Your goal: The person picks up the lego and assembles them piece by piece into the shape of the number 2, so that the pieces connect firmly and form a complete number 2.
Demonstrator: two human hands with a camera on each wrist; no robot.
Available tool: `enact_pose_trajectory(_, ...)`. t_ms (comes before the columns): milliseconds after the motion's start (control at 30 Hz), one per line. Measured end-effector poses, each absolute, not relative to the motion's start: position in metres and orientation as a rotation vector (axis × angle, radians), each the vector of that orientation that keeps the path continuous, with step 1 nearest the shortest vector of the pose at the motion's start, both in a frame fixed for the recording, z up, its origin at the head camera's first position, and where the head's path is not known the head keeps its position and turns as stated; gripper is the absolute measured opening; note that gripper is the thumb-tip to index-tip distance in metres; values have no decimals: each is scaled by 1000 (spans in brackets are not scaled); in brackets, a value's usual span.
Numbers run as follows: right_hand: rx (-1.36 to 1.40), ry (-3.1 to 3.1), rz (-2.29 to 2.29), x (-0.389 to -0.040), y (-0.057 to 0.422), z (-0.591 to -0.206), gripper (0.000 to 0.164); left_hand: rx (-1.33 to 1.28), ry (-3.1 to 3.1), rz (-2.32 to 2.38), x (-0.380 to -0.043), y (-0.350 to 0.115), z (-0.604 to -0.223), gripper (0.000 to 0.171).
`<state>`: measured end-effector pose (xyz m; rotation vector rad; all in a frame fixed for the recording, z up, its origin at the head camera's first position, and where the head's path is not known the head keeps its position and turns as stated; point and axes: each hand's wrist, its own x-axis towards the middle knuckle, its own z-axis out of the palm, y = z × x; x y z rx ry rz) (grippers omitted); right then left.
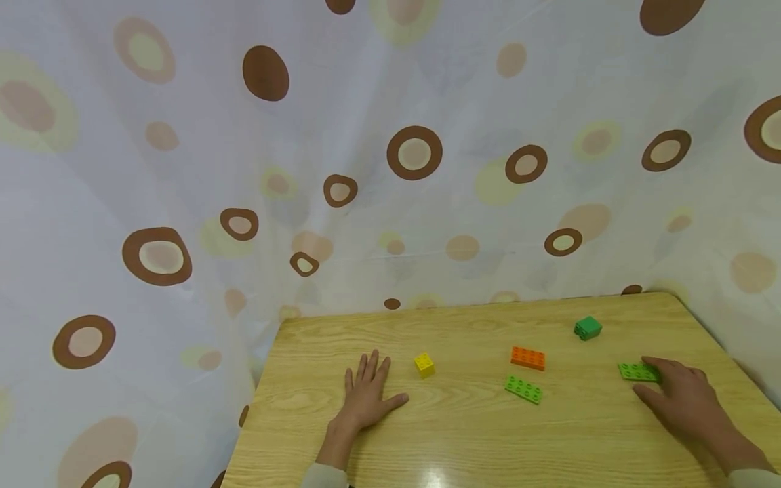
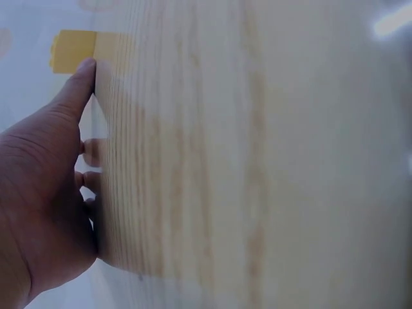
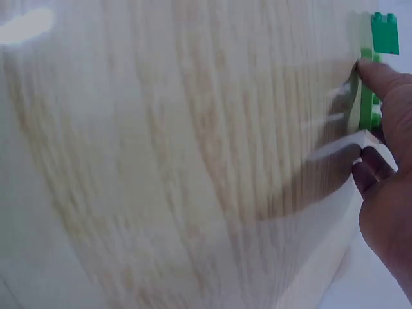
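Left hand (image 1: 365,401) is resting spread-fingered, lower centre, near yellow block (image 1: 424,365). Lower right, rightmost lime-green brick (image 1: 636,372) is sitting partly under right hand (image 1: 689,400); grip looking slack, thumb parted. Step seemingly being grasping; next move probably needing thumb pressing in.

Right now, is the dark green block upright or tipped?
Tipped: the dark green block has its studs facing sideways, not up.

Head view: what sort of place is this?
Perhaps a screened-off tabletop recording or play area, likely indoors: patterned sheeting hangs behind and beside a wood-grain table, with toy bricks spread across it.
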<state>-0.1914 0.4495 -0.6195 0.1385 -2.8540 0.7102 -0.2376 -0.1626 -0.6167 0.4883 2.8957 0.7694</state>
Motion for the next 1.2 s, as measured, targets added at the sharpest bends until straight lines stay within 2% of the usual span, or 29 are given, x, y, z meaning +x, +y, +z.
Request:
enact_pose_trajectory(167, 191, -2784, 715, -191, 452, -623, 45, 495, 2902, 783, -238, -164, -617, 94)
enact_pose_trajectory(367, 52, -2809, 651, -186, 451, -628, 51, 492, 2892, 753, -237, -162, -614, 93)
enact_pose_trajectory(533, 18, -2760, 682, -180, 438, -631, 46, 489, 2891, 745, -235, -160, -610, 92)
enact_pose_trajectory(867, 179, -2600, 943, -164, 365, -609, 32, 501, 2903, 768, -234, -162, -610, 92)
enact_pose_trajectory(1200, 471, -2613, 930, -155, 278, -597, 35, 487, 2896, 744, -233, -161, -613, 92)
